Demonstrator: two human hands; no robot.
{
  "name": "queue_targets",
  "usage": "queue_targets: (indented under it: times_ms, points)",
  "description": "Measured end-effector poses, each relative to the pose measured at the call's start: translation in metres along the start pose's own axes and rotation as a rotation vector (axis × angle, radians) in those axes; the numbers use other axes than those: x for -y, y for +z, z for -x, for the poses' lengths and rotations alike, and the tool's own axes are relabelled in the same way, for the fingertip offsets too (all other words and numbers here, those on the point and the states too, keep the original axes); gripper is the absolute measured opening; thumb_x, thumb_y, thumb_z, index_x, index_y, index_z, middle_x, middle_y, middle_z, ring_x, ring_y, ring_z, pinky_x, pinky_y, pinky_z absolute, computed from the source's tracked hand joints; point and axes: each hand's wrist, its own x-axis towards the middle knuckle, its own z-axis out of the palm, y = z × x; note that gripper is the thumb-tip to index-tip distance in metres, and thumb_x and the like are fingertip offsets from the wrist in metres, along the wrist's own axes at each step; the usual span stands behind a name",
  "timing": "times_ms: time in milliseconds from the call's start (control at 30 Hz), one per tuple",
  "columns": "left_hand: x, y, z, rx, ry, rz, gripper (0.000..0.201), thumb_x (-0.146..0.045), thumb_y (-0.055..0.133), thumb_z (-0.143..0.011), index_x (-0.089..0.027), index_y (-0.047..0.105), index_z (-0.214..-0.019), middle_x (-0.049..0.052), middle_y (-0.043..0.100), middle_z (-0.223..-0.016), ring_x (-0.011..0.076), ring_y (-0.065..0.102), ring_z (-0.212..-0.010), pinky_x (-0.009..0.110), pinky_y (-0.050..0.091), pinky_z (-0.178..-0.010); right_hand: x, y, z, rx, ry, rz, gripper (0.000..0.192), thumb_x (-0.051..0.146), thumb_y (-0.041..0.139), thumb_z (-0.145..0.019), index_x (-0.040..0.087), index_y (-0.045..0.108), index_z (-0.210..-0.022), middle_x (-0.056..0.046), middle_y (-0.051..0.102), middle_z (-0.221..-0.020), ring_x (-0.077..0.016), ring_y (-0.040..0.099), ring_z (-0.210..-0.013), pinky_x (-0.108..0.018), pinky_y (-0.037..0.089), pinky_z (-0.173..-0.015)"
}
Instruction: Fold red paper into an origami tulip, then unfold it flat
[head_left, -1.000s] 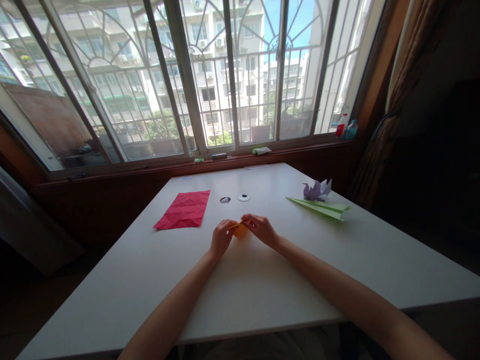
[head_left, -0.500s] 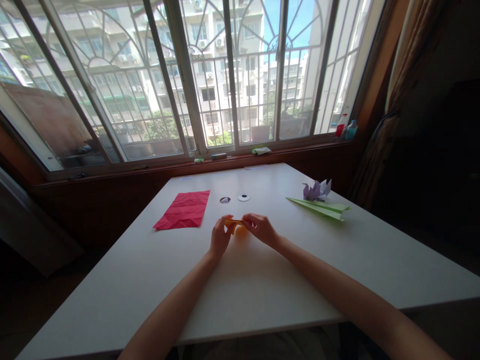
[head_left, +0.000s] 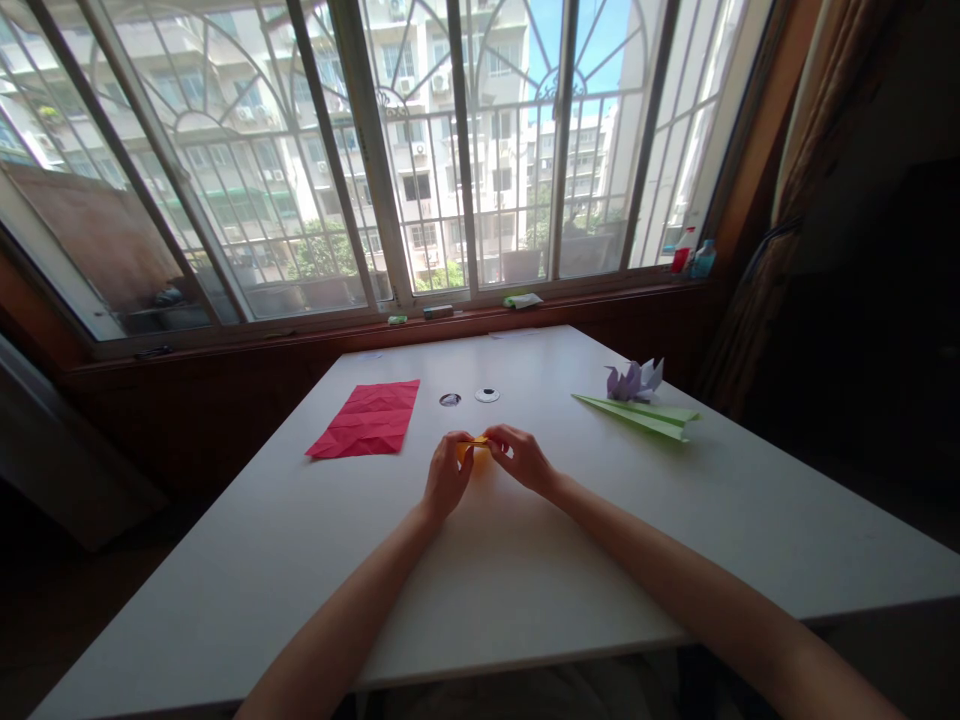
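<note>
Mostly hidden between the pinching fingers of the left hand [head_left: 447, 477] and right hand [head_left: 523, 457], the orange paper [head_left: 474, 442] sits just right of the red sheet [head_left: 367, 418], with bare worktop [head_left: 525, 580] nearer.

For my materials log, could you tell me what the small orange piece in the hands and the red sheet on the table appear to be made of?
Orange piece: probably thin matte paper, pinched between left hand and right hand. Red sheet: paper too, lying flat, covered in fold creases.
</note>
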Motion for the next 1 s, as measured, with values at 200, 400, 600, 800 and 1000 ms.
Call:
queue_targets:
  times_ms: [200,400,600,800,1000]
  points:
    - [0.001,0.001,0.000,0.028,0.064,-0.051,0.016,-0.015,0.039,-0.081,-0.019,0.043,-0.096,0.005,0.054,-0.091,0.0156,0.052,-0.088,0.031,0.042,-0.078,0.000,0.001,0.000,-0.030,0.004,0.025,0.014,0.012,0.044,-0.072,0.018,0.055,-0.079,0.000,0.054,-0.066,-0.0101,0.048,-0.056,-0.022,0.040,-0.056]
    - [0.003,0.002,0.000,0.024,0.105,0.036,0.012,-0.014,0.036,-0.083,-0.020,0.044,-0.091,0.004,0.052,-0.088,0.0138,0.051,-0.084,0.030,0.042,-0.076,0.001,0.004,-0.002,-0.047,0.056,-0.018,0.015,0.011,0.044,-0.071,0.018,0.057,-0.076,0.000,0.056,-0.067,-0.0098,0.049,-0.057,-0.022,0.040,-0.057]
    - [0.008,0.003,0.000,0.003,0.096,0.098,0.012,-0.013,0.036,-0.083,-0.019,0.044,-0.089,0.004,0.051,-0.088,0.0127,0.050,-0.084,0.029,0.042,-0.075,0.002,0.006,-0.007,-0.041,0.320,-0.224,0.009,0.023,0.053,-0.071,0.017,0.057,-0.076,-0.001,0.061,-0.069,-0.0118,0.056,-0.062,-0.023,0.044,-0.058]
    - [0.007,0.003,-0.001,-0.019,0.098,0.111,0.012,-0.012,0.037,-0.082,-0.020,0.045,-0.089,0.003,0.051,-0.086,0.0126,0.051,-0.082,0.028,0.042,-0.073,-0.007,0.008,-0.006,0.056,0.388,-0.298,0.019,0.033,0.053,-0.073,0.015,0.060,-0.073,-0.003,0.063,-0.069,-0.0140,0.057,-0.065,-0.025,0.043,-0.059]
    - [0.006,0.003,-0.002,-0.029,0.071,0.127,0.012,-0.013,0.037,-0.082,-0.019,0.045,-0.088,0.003,0.052,-0.088,0.0126,0.052,-0.083,0.028,0.042,-0.074,-0.007,0.008,-0.004,0.087,0.317,-0.315,0.024,0.035,0.049,-0.077,0.016,0.064,-0.078,-0.004,0.066,-0.075,-0.0156,0.059,-0.070,-0.026,0.043,-0.063]
